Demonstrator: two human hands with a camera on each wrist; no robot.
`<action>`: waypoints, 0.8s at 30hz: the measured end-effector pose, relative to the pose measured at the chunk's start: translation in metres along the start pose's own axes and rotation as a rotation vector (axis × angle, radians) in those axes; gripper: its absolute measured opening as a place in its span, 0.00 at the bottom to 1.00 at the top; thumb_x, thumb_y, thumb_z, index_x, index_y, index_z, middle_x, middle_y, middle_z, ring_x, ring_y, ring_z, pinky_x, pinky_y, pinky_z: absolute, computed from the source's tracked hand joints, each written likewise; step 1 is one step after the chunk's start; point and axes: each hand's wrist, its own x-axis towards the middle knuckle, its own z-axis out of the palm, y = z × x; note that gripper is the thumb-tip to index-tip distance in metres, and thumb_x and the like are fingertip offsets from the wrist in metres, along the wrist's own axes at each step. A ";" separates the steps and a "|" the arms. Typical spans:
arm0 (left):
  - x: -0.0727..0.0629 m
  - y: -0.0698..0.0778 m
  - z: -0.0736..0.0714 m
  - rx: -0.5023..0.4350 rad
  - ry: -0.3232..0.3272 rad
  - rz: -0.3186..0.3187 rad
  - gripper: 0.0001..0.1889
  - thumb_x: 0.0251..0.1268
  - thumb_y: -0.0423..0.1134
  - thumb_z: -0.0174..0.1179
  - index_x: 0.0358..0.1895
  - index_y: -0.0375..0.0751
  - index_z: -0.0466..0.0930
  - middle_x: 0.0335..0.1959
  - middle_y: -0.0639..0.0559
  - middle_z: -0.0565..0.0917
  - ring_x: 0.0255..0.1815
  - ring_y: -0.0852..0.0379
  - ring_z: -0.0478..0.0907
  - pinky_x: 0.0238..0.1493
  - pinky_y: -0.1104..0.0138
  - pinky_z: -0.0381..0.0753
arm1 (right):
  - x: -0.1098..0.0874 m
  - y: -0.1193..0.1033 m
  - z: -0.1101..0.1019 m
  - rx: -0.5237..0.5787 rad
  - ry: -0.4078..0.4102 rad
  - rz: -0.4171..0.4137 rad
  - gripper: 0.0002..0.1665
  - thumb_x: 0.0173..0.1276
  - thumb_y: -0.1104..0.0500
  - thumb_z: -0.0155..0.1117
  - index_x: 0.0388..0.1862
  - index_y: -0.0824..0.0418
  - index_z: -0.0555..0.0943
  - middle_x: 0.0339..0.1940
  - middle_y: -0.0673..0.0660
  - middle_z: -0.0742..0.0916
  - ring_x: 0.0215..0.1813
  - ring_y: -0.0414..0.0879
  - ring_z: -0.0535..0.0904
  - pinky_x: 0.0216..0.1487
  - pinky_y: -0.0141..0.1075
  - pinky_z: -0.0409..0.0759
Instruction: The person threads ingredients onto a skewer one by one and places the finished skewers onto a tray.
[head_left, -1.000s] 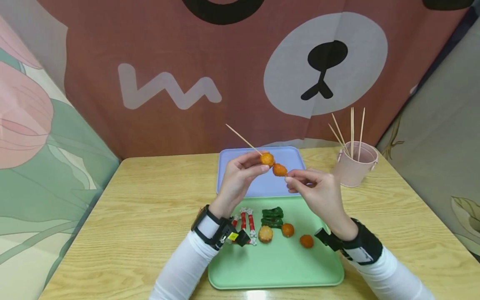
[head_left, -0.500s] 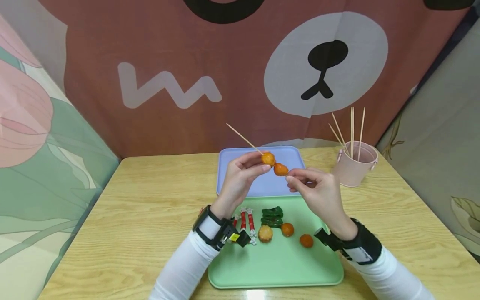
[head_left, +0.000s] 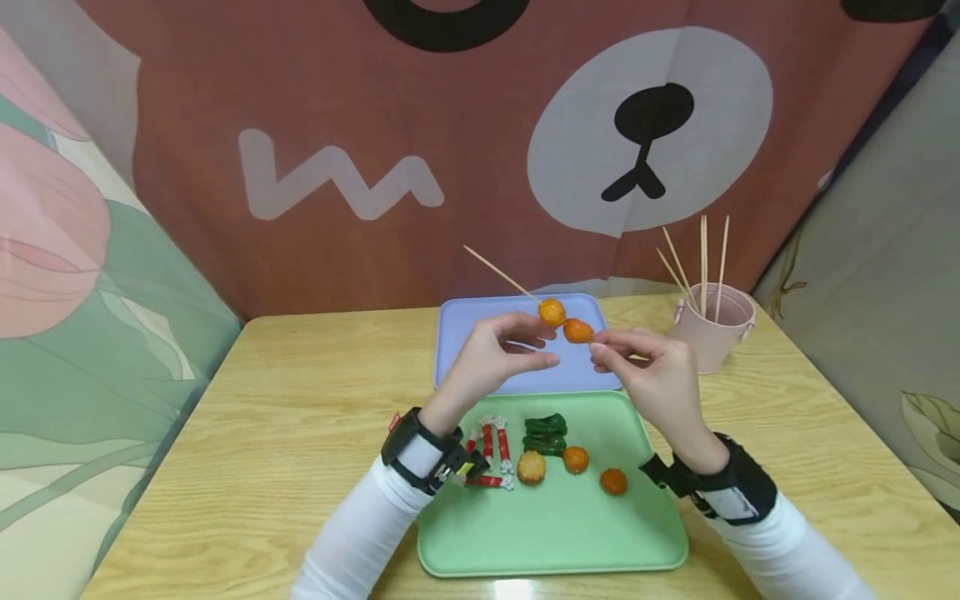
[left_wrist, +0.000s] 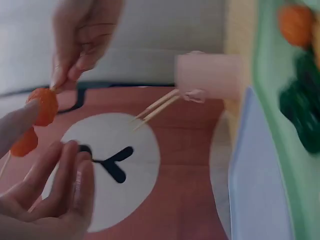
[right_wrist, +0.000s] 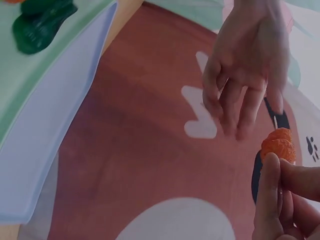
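The skewer (head_left: 501,273) is carrying two orange balls (head_left: 552,312) above the desk (head_left: 322,400). The right hand (head_left: 660,375) is pinching its lower end between the fingers, beside one ball. The left hand (head_left: 497,353) is holding its fingers spread from the thumb, near the balls. A green tray (head_left: 540,542) of food (head_left: 532,468) is lying in front of a blue tray (head_left: 459,325); a bucket (head_left: 716,343) of sticks (head_left: 704,258) is standing at right.

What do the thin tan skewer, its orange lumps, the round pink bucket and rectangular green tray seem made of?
Thin tan skewer: likely bamboo or wood, matte, pale-coloured.
Orange lumps: glossy and bumpy; moulded plastic or real food, cannot tell.
Round pink bucket: painted metal or plastic, satin, given its smooth, even wall.
Rectangular green tray: likely plastic, smooth, from its rounded rim.
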 end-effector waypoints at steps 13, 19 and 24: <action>0.015 -0.009 0.037 0.775 -0.422 0.090 0.20 0.50 0.44 0.72 0.49 0.48 0.82 0.43 0.57 0.84 0.46 0.63 0.77 0.49 0.74 0.73 | 0.001 0.028 -0.031 -0.078 0.121 0.008 0.07 0.54 0.73 0.69 0.33 0.72 0.86 0.26 0.53 0.87 0.25 0.29 0.82 0.28 0.23 0.80; 0.018 -0.018 0.054 0.922 -0.656 0.117 0.23 0.48 0.42 0.73 0.51 0.47 0.82 0.46 0.55 0.84 0.48 0.60 0.75 0.50 0.72 0.71 | 0.000 0.023 -0.041 -0.130 0.150 0.060 0.07 0.54 0.75 0.68 0.33 0.75 0.85 0.23 0.43 0.85 0.23 0.27 0.81 0.27 0.20 0.79; 0.017 -0.023 0.069 0.969 -0.764 0.079 0.24 0.44 0.40 0.75 0.50 0.47 0.83 0.47 0.57 0.83 0.50 0.62 0.75 0.49 0.74 0.73 | -0.003 0.042 -0.050 -0.164 0.171 0.084 0.08 0.55 0.72 0.69 0.36 0.72 0.86 0.24 0.44 0.87 0.24 0.26 0.81 0.28 0.19 0.78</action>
